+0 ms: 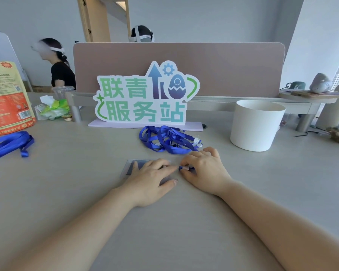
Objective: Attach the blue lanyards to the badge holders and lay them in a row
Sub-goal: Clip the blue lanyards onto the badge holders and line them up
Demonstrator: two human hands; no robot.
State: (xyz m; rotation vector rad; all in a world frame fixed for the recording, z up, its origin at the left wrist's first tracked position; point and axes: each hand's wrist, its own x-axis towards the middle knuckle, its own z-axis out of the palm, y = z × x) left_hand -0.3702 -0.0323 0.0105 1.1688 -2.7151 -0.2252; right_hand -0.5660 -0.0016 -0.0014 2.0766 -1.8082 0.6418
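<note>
A clear badge holder (130,167) lies flat on the table's middle, mostly covered by my left hand (152,178), which presses down on it. My right hand (205,171) sits just to its right, pinching the clip end of a blue lanyard (184,168) between thumb and fingers, right at the holder's edge. Behind my hands, a tangled pile of blue lanyards (168,140) rests in front of the sign. Another blue lanyard (10,144) lies apart at the far left.
A standing sign (145,94) with green characters and a brown desk divider (223,69) close off the back. A white round tub (256,124) stands at the right. An orange bag (6,98) and tissues (53,108) sit at the left. Two people are beyond the divider.
</note>
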